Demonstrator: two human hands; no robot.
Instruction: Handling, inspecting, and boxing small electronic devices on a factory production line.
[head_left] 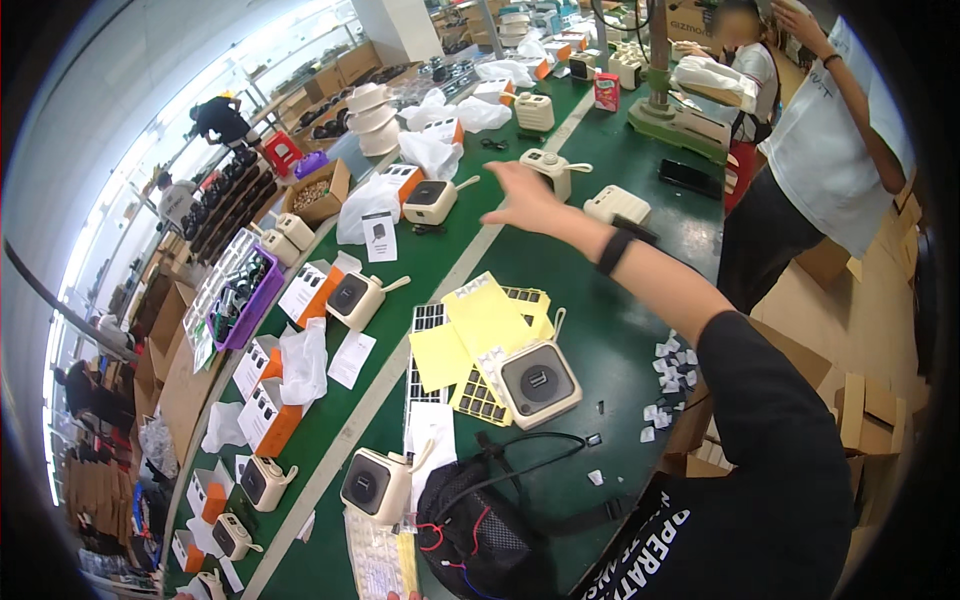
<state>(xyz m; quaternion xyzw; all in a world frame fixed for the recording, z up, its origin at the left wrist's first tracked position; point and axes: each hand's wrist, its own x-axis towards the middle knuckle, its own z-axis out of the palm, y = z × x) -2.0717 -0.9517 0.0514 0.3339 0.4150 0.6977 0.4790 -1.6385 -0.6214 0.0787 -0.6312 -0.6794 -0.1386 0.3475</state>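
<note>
On green bench (640, 330): cream speakers (540, 382)

Right arm stretched forward, right hand (524, 196) open with fingers loosely spread.

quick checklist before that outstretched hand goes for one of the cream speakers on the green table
1. Right hand empty, fingers spread: ok.
2. Nearest cream speaker upright just beyond the fingers, nothing lying on it: ok.
3. Green table between arm and speaker free of obstacles: ok.
4. Left hand in view: not ok, only a sliver at the bottom edge, state cannot tell.
5. Yellow sheets and the larger speaker clear of the sleeve: ok.
6. Person in white standing at the table's far right, clear of the reach: cannot tell.
</note>
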